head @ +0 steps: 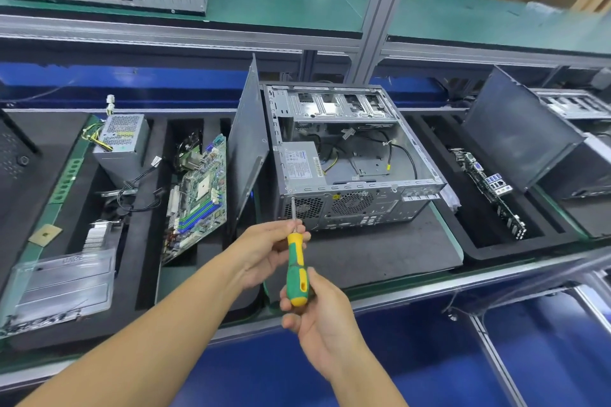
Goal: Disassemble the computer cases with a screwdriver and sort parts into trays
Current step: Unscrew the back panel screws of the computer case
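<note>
An open grey computer case [357,155] lies on a black mat, its rear panel facing me and a power supply [299,163] still inside at its near left. A green and yellow screwdriver [296,269] points up at the rear panel's top left corner, its tip at a screw there. My right hand [319,311] grips the handle's end. My left hand [267,249] pinches the shaft and the handle's top. The removed side panel [248,149] leans upright against the case's left side.
A black foam tray [145,241] on the left holds a power supply [120,145], a motherboard [198,195], a heatsink and a clear plastic cover. A tray [469,238] on the right holds another board [489,188] and a panel. More cases stand on the shelf above.
</note>
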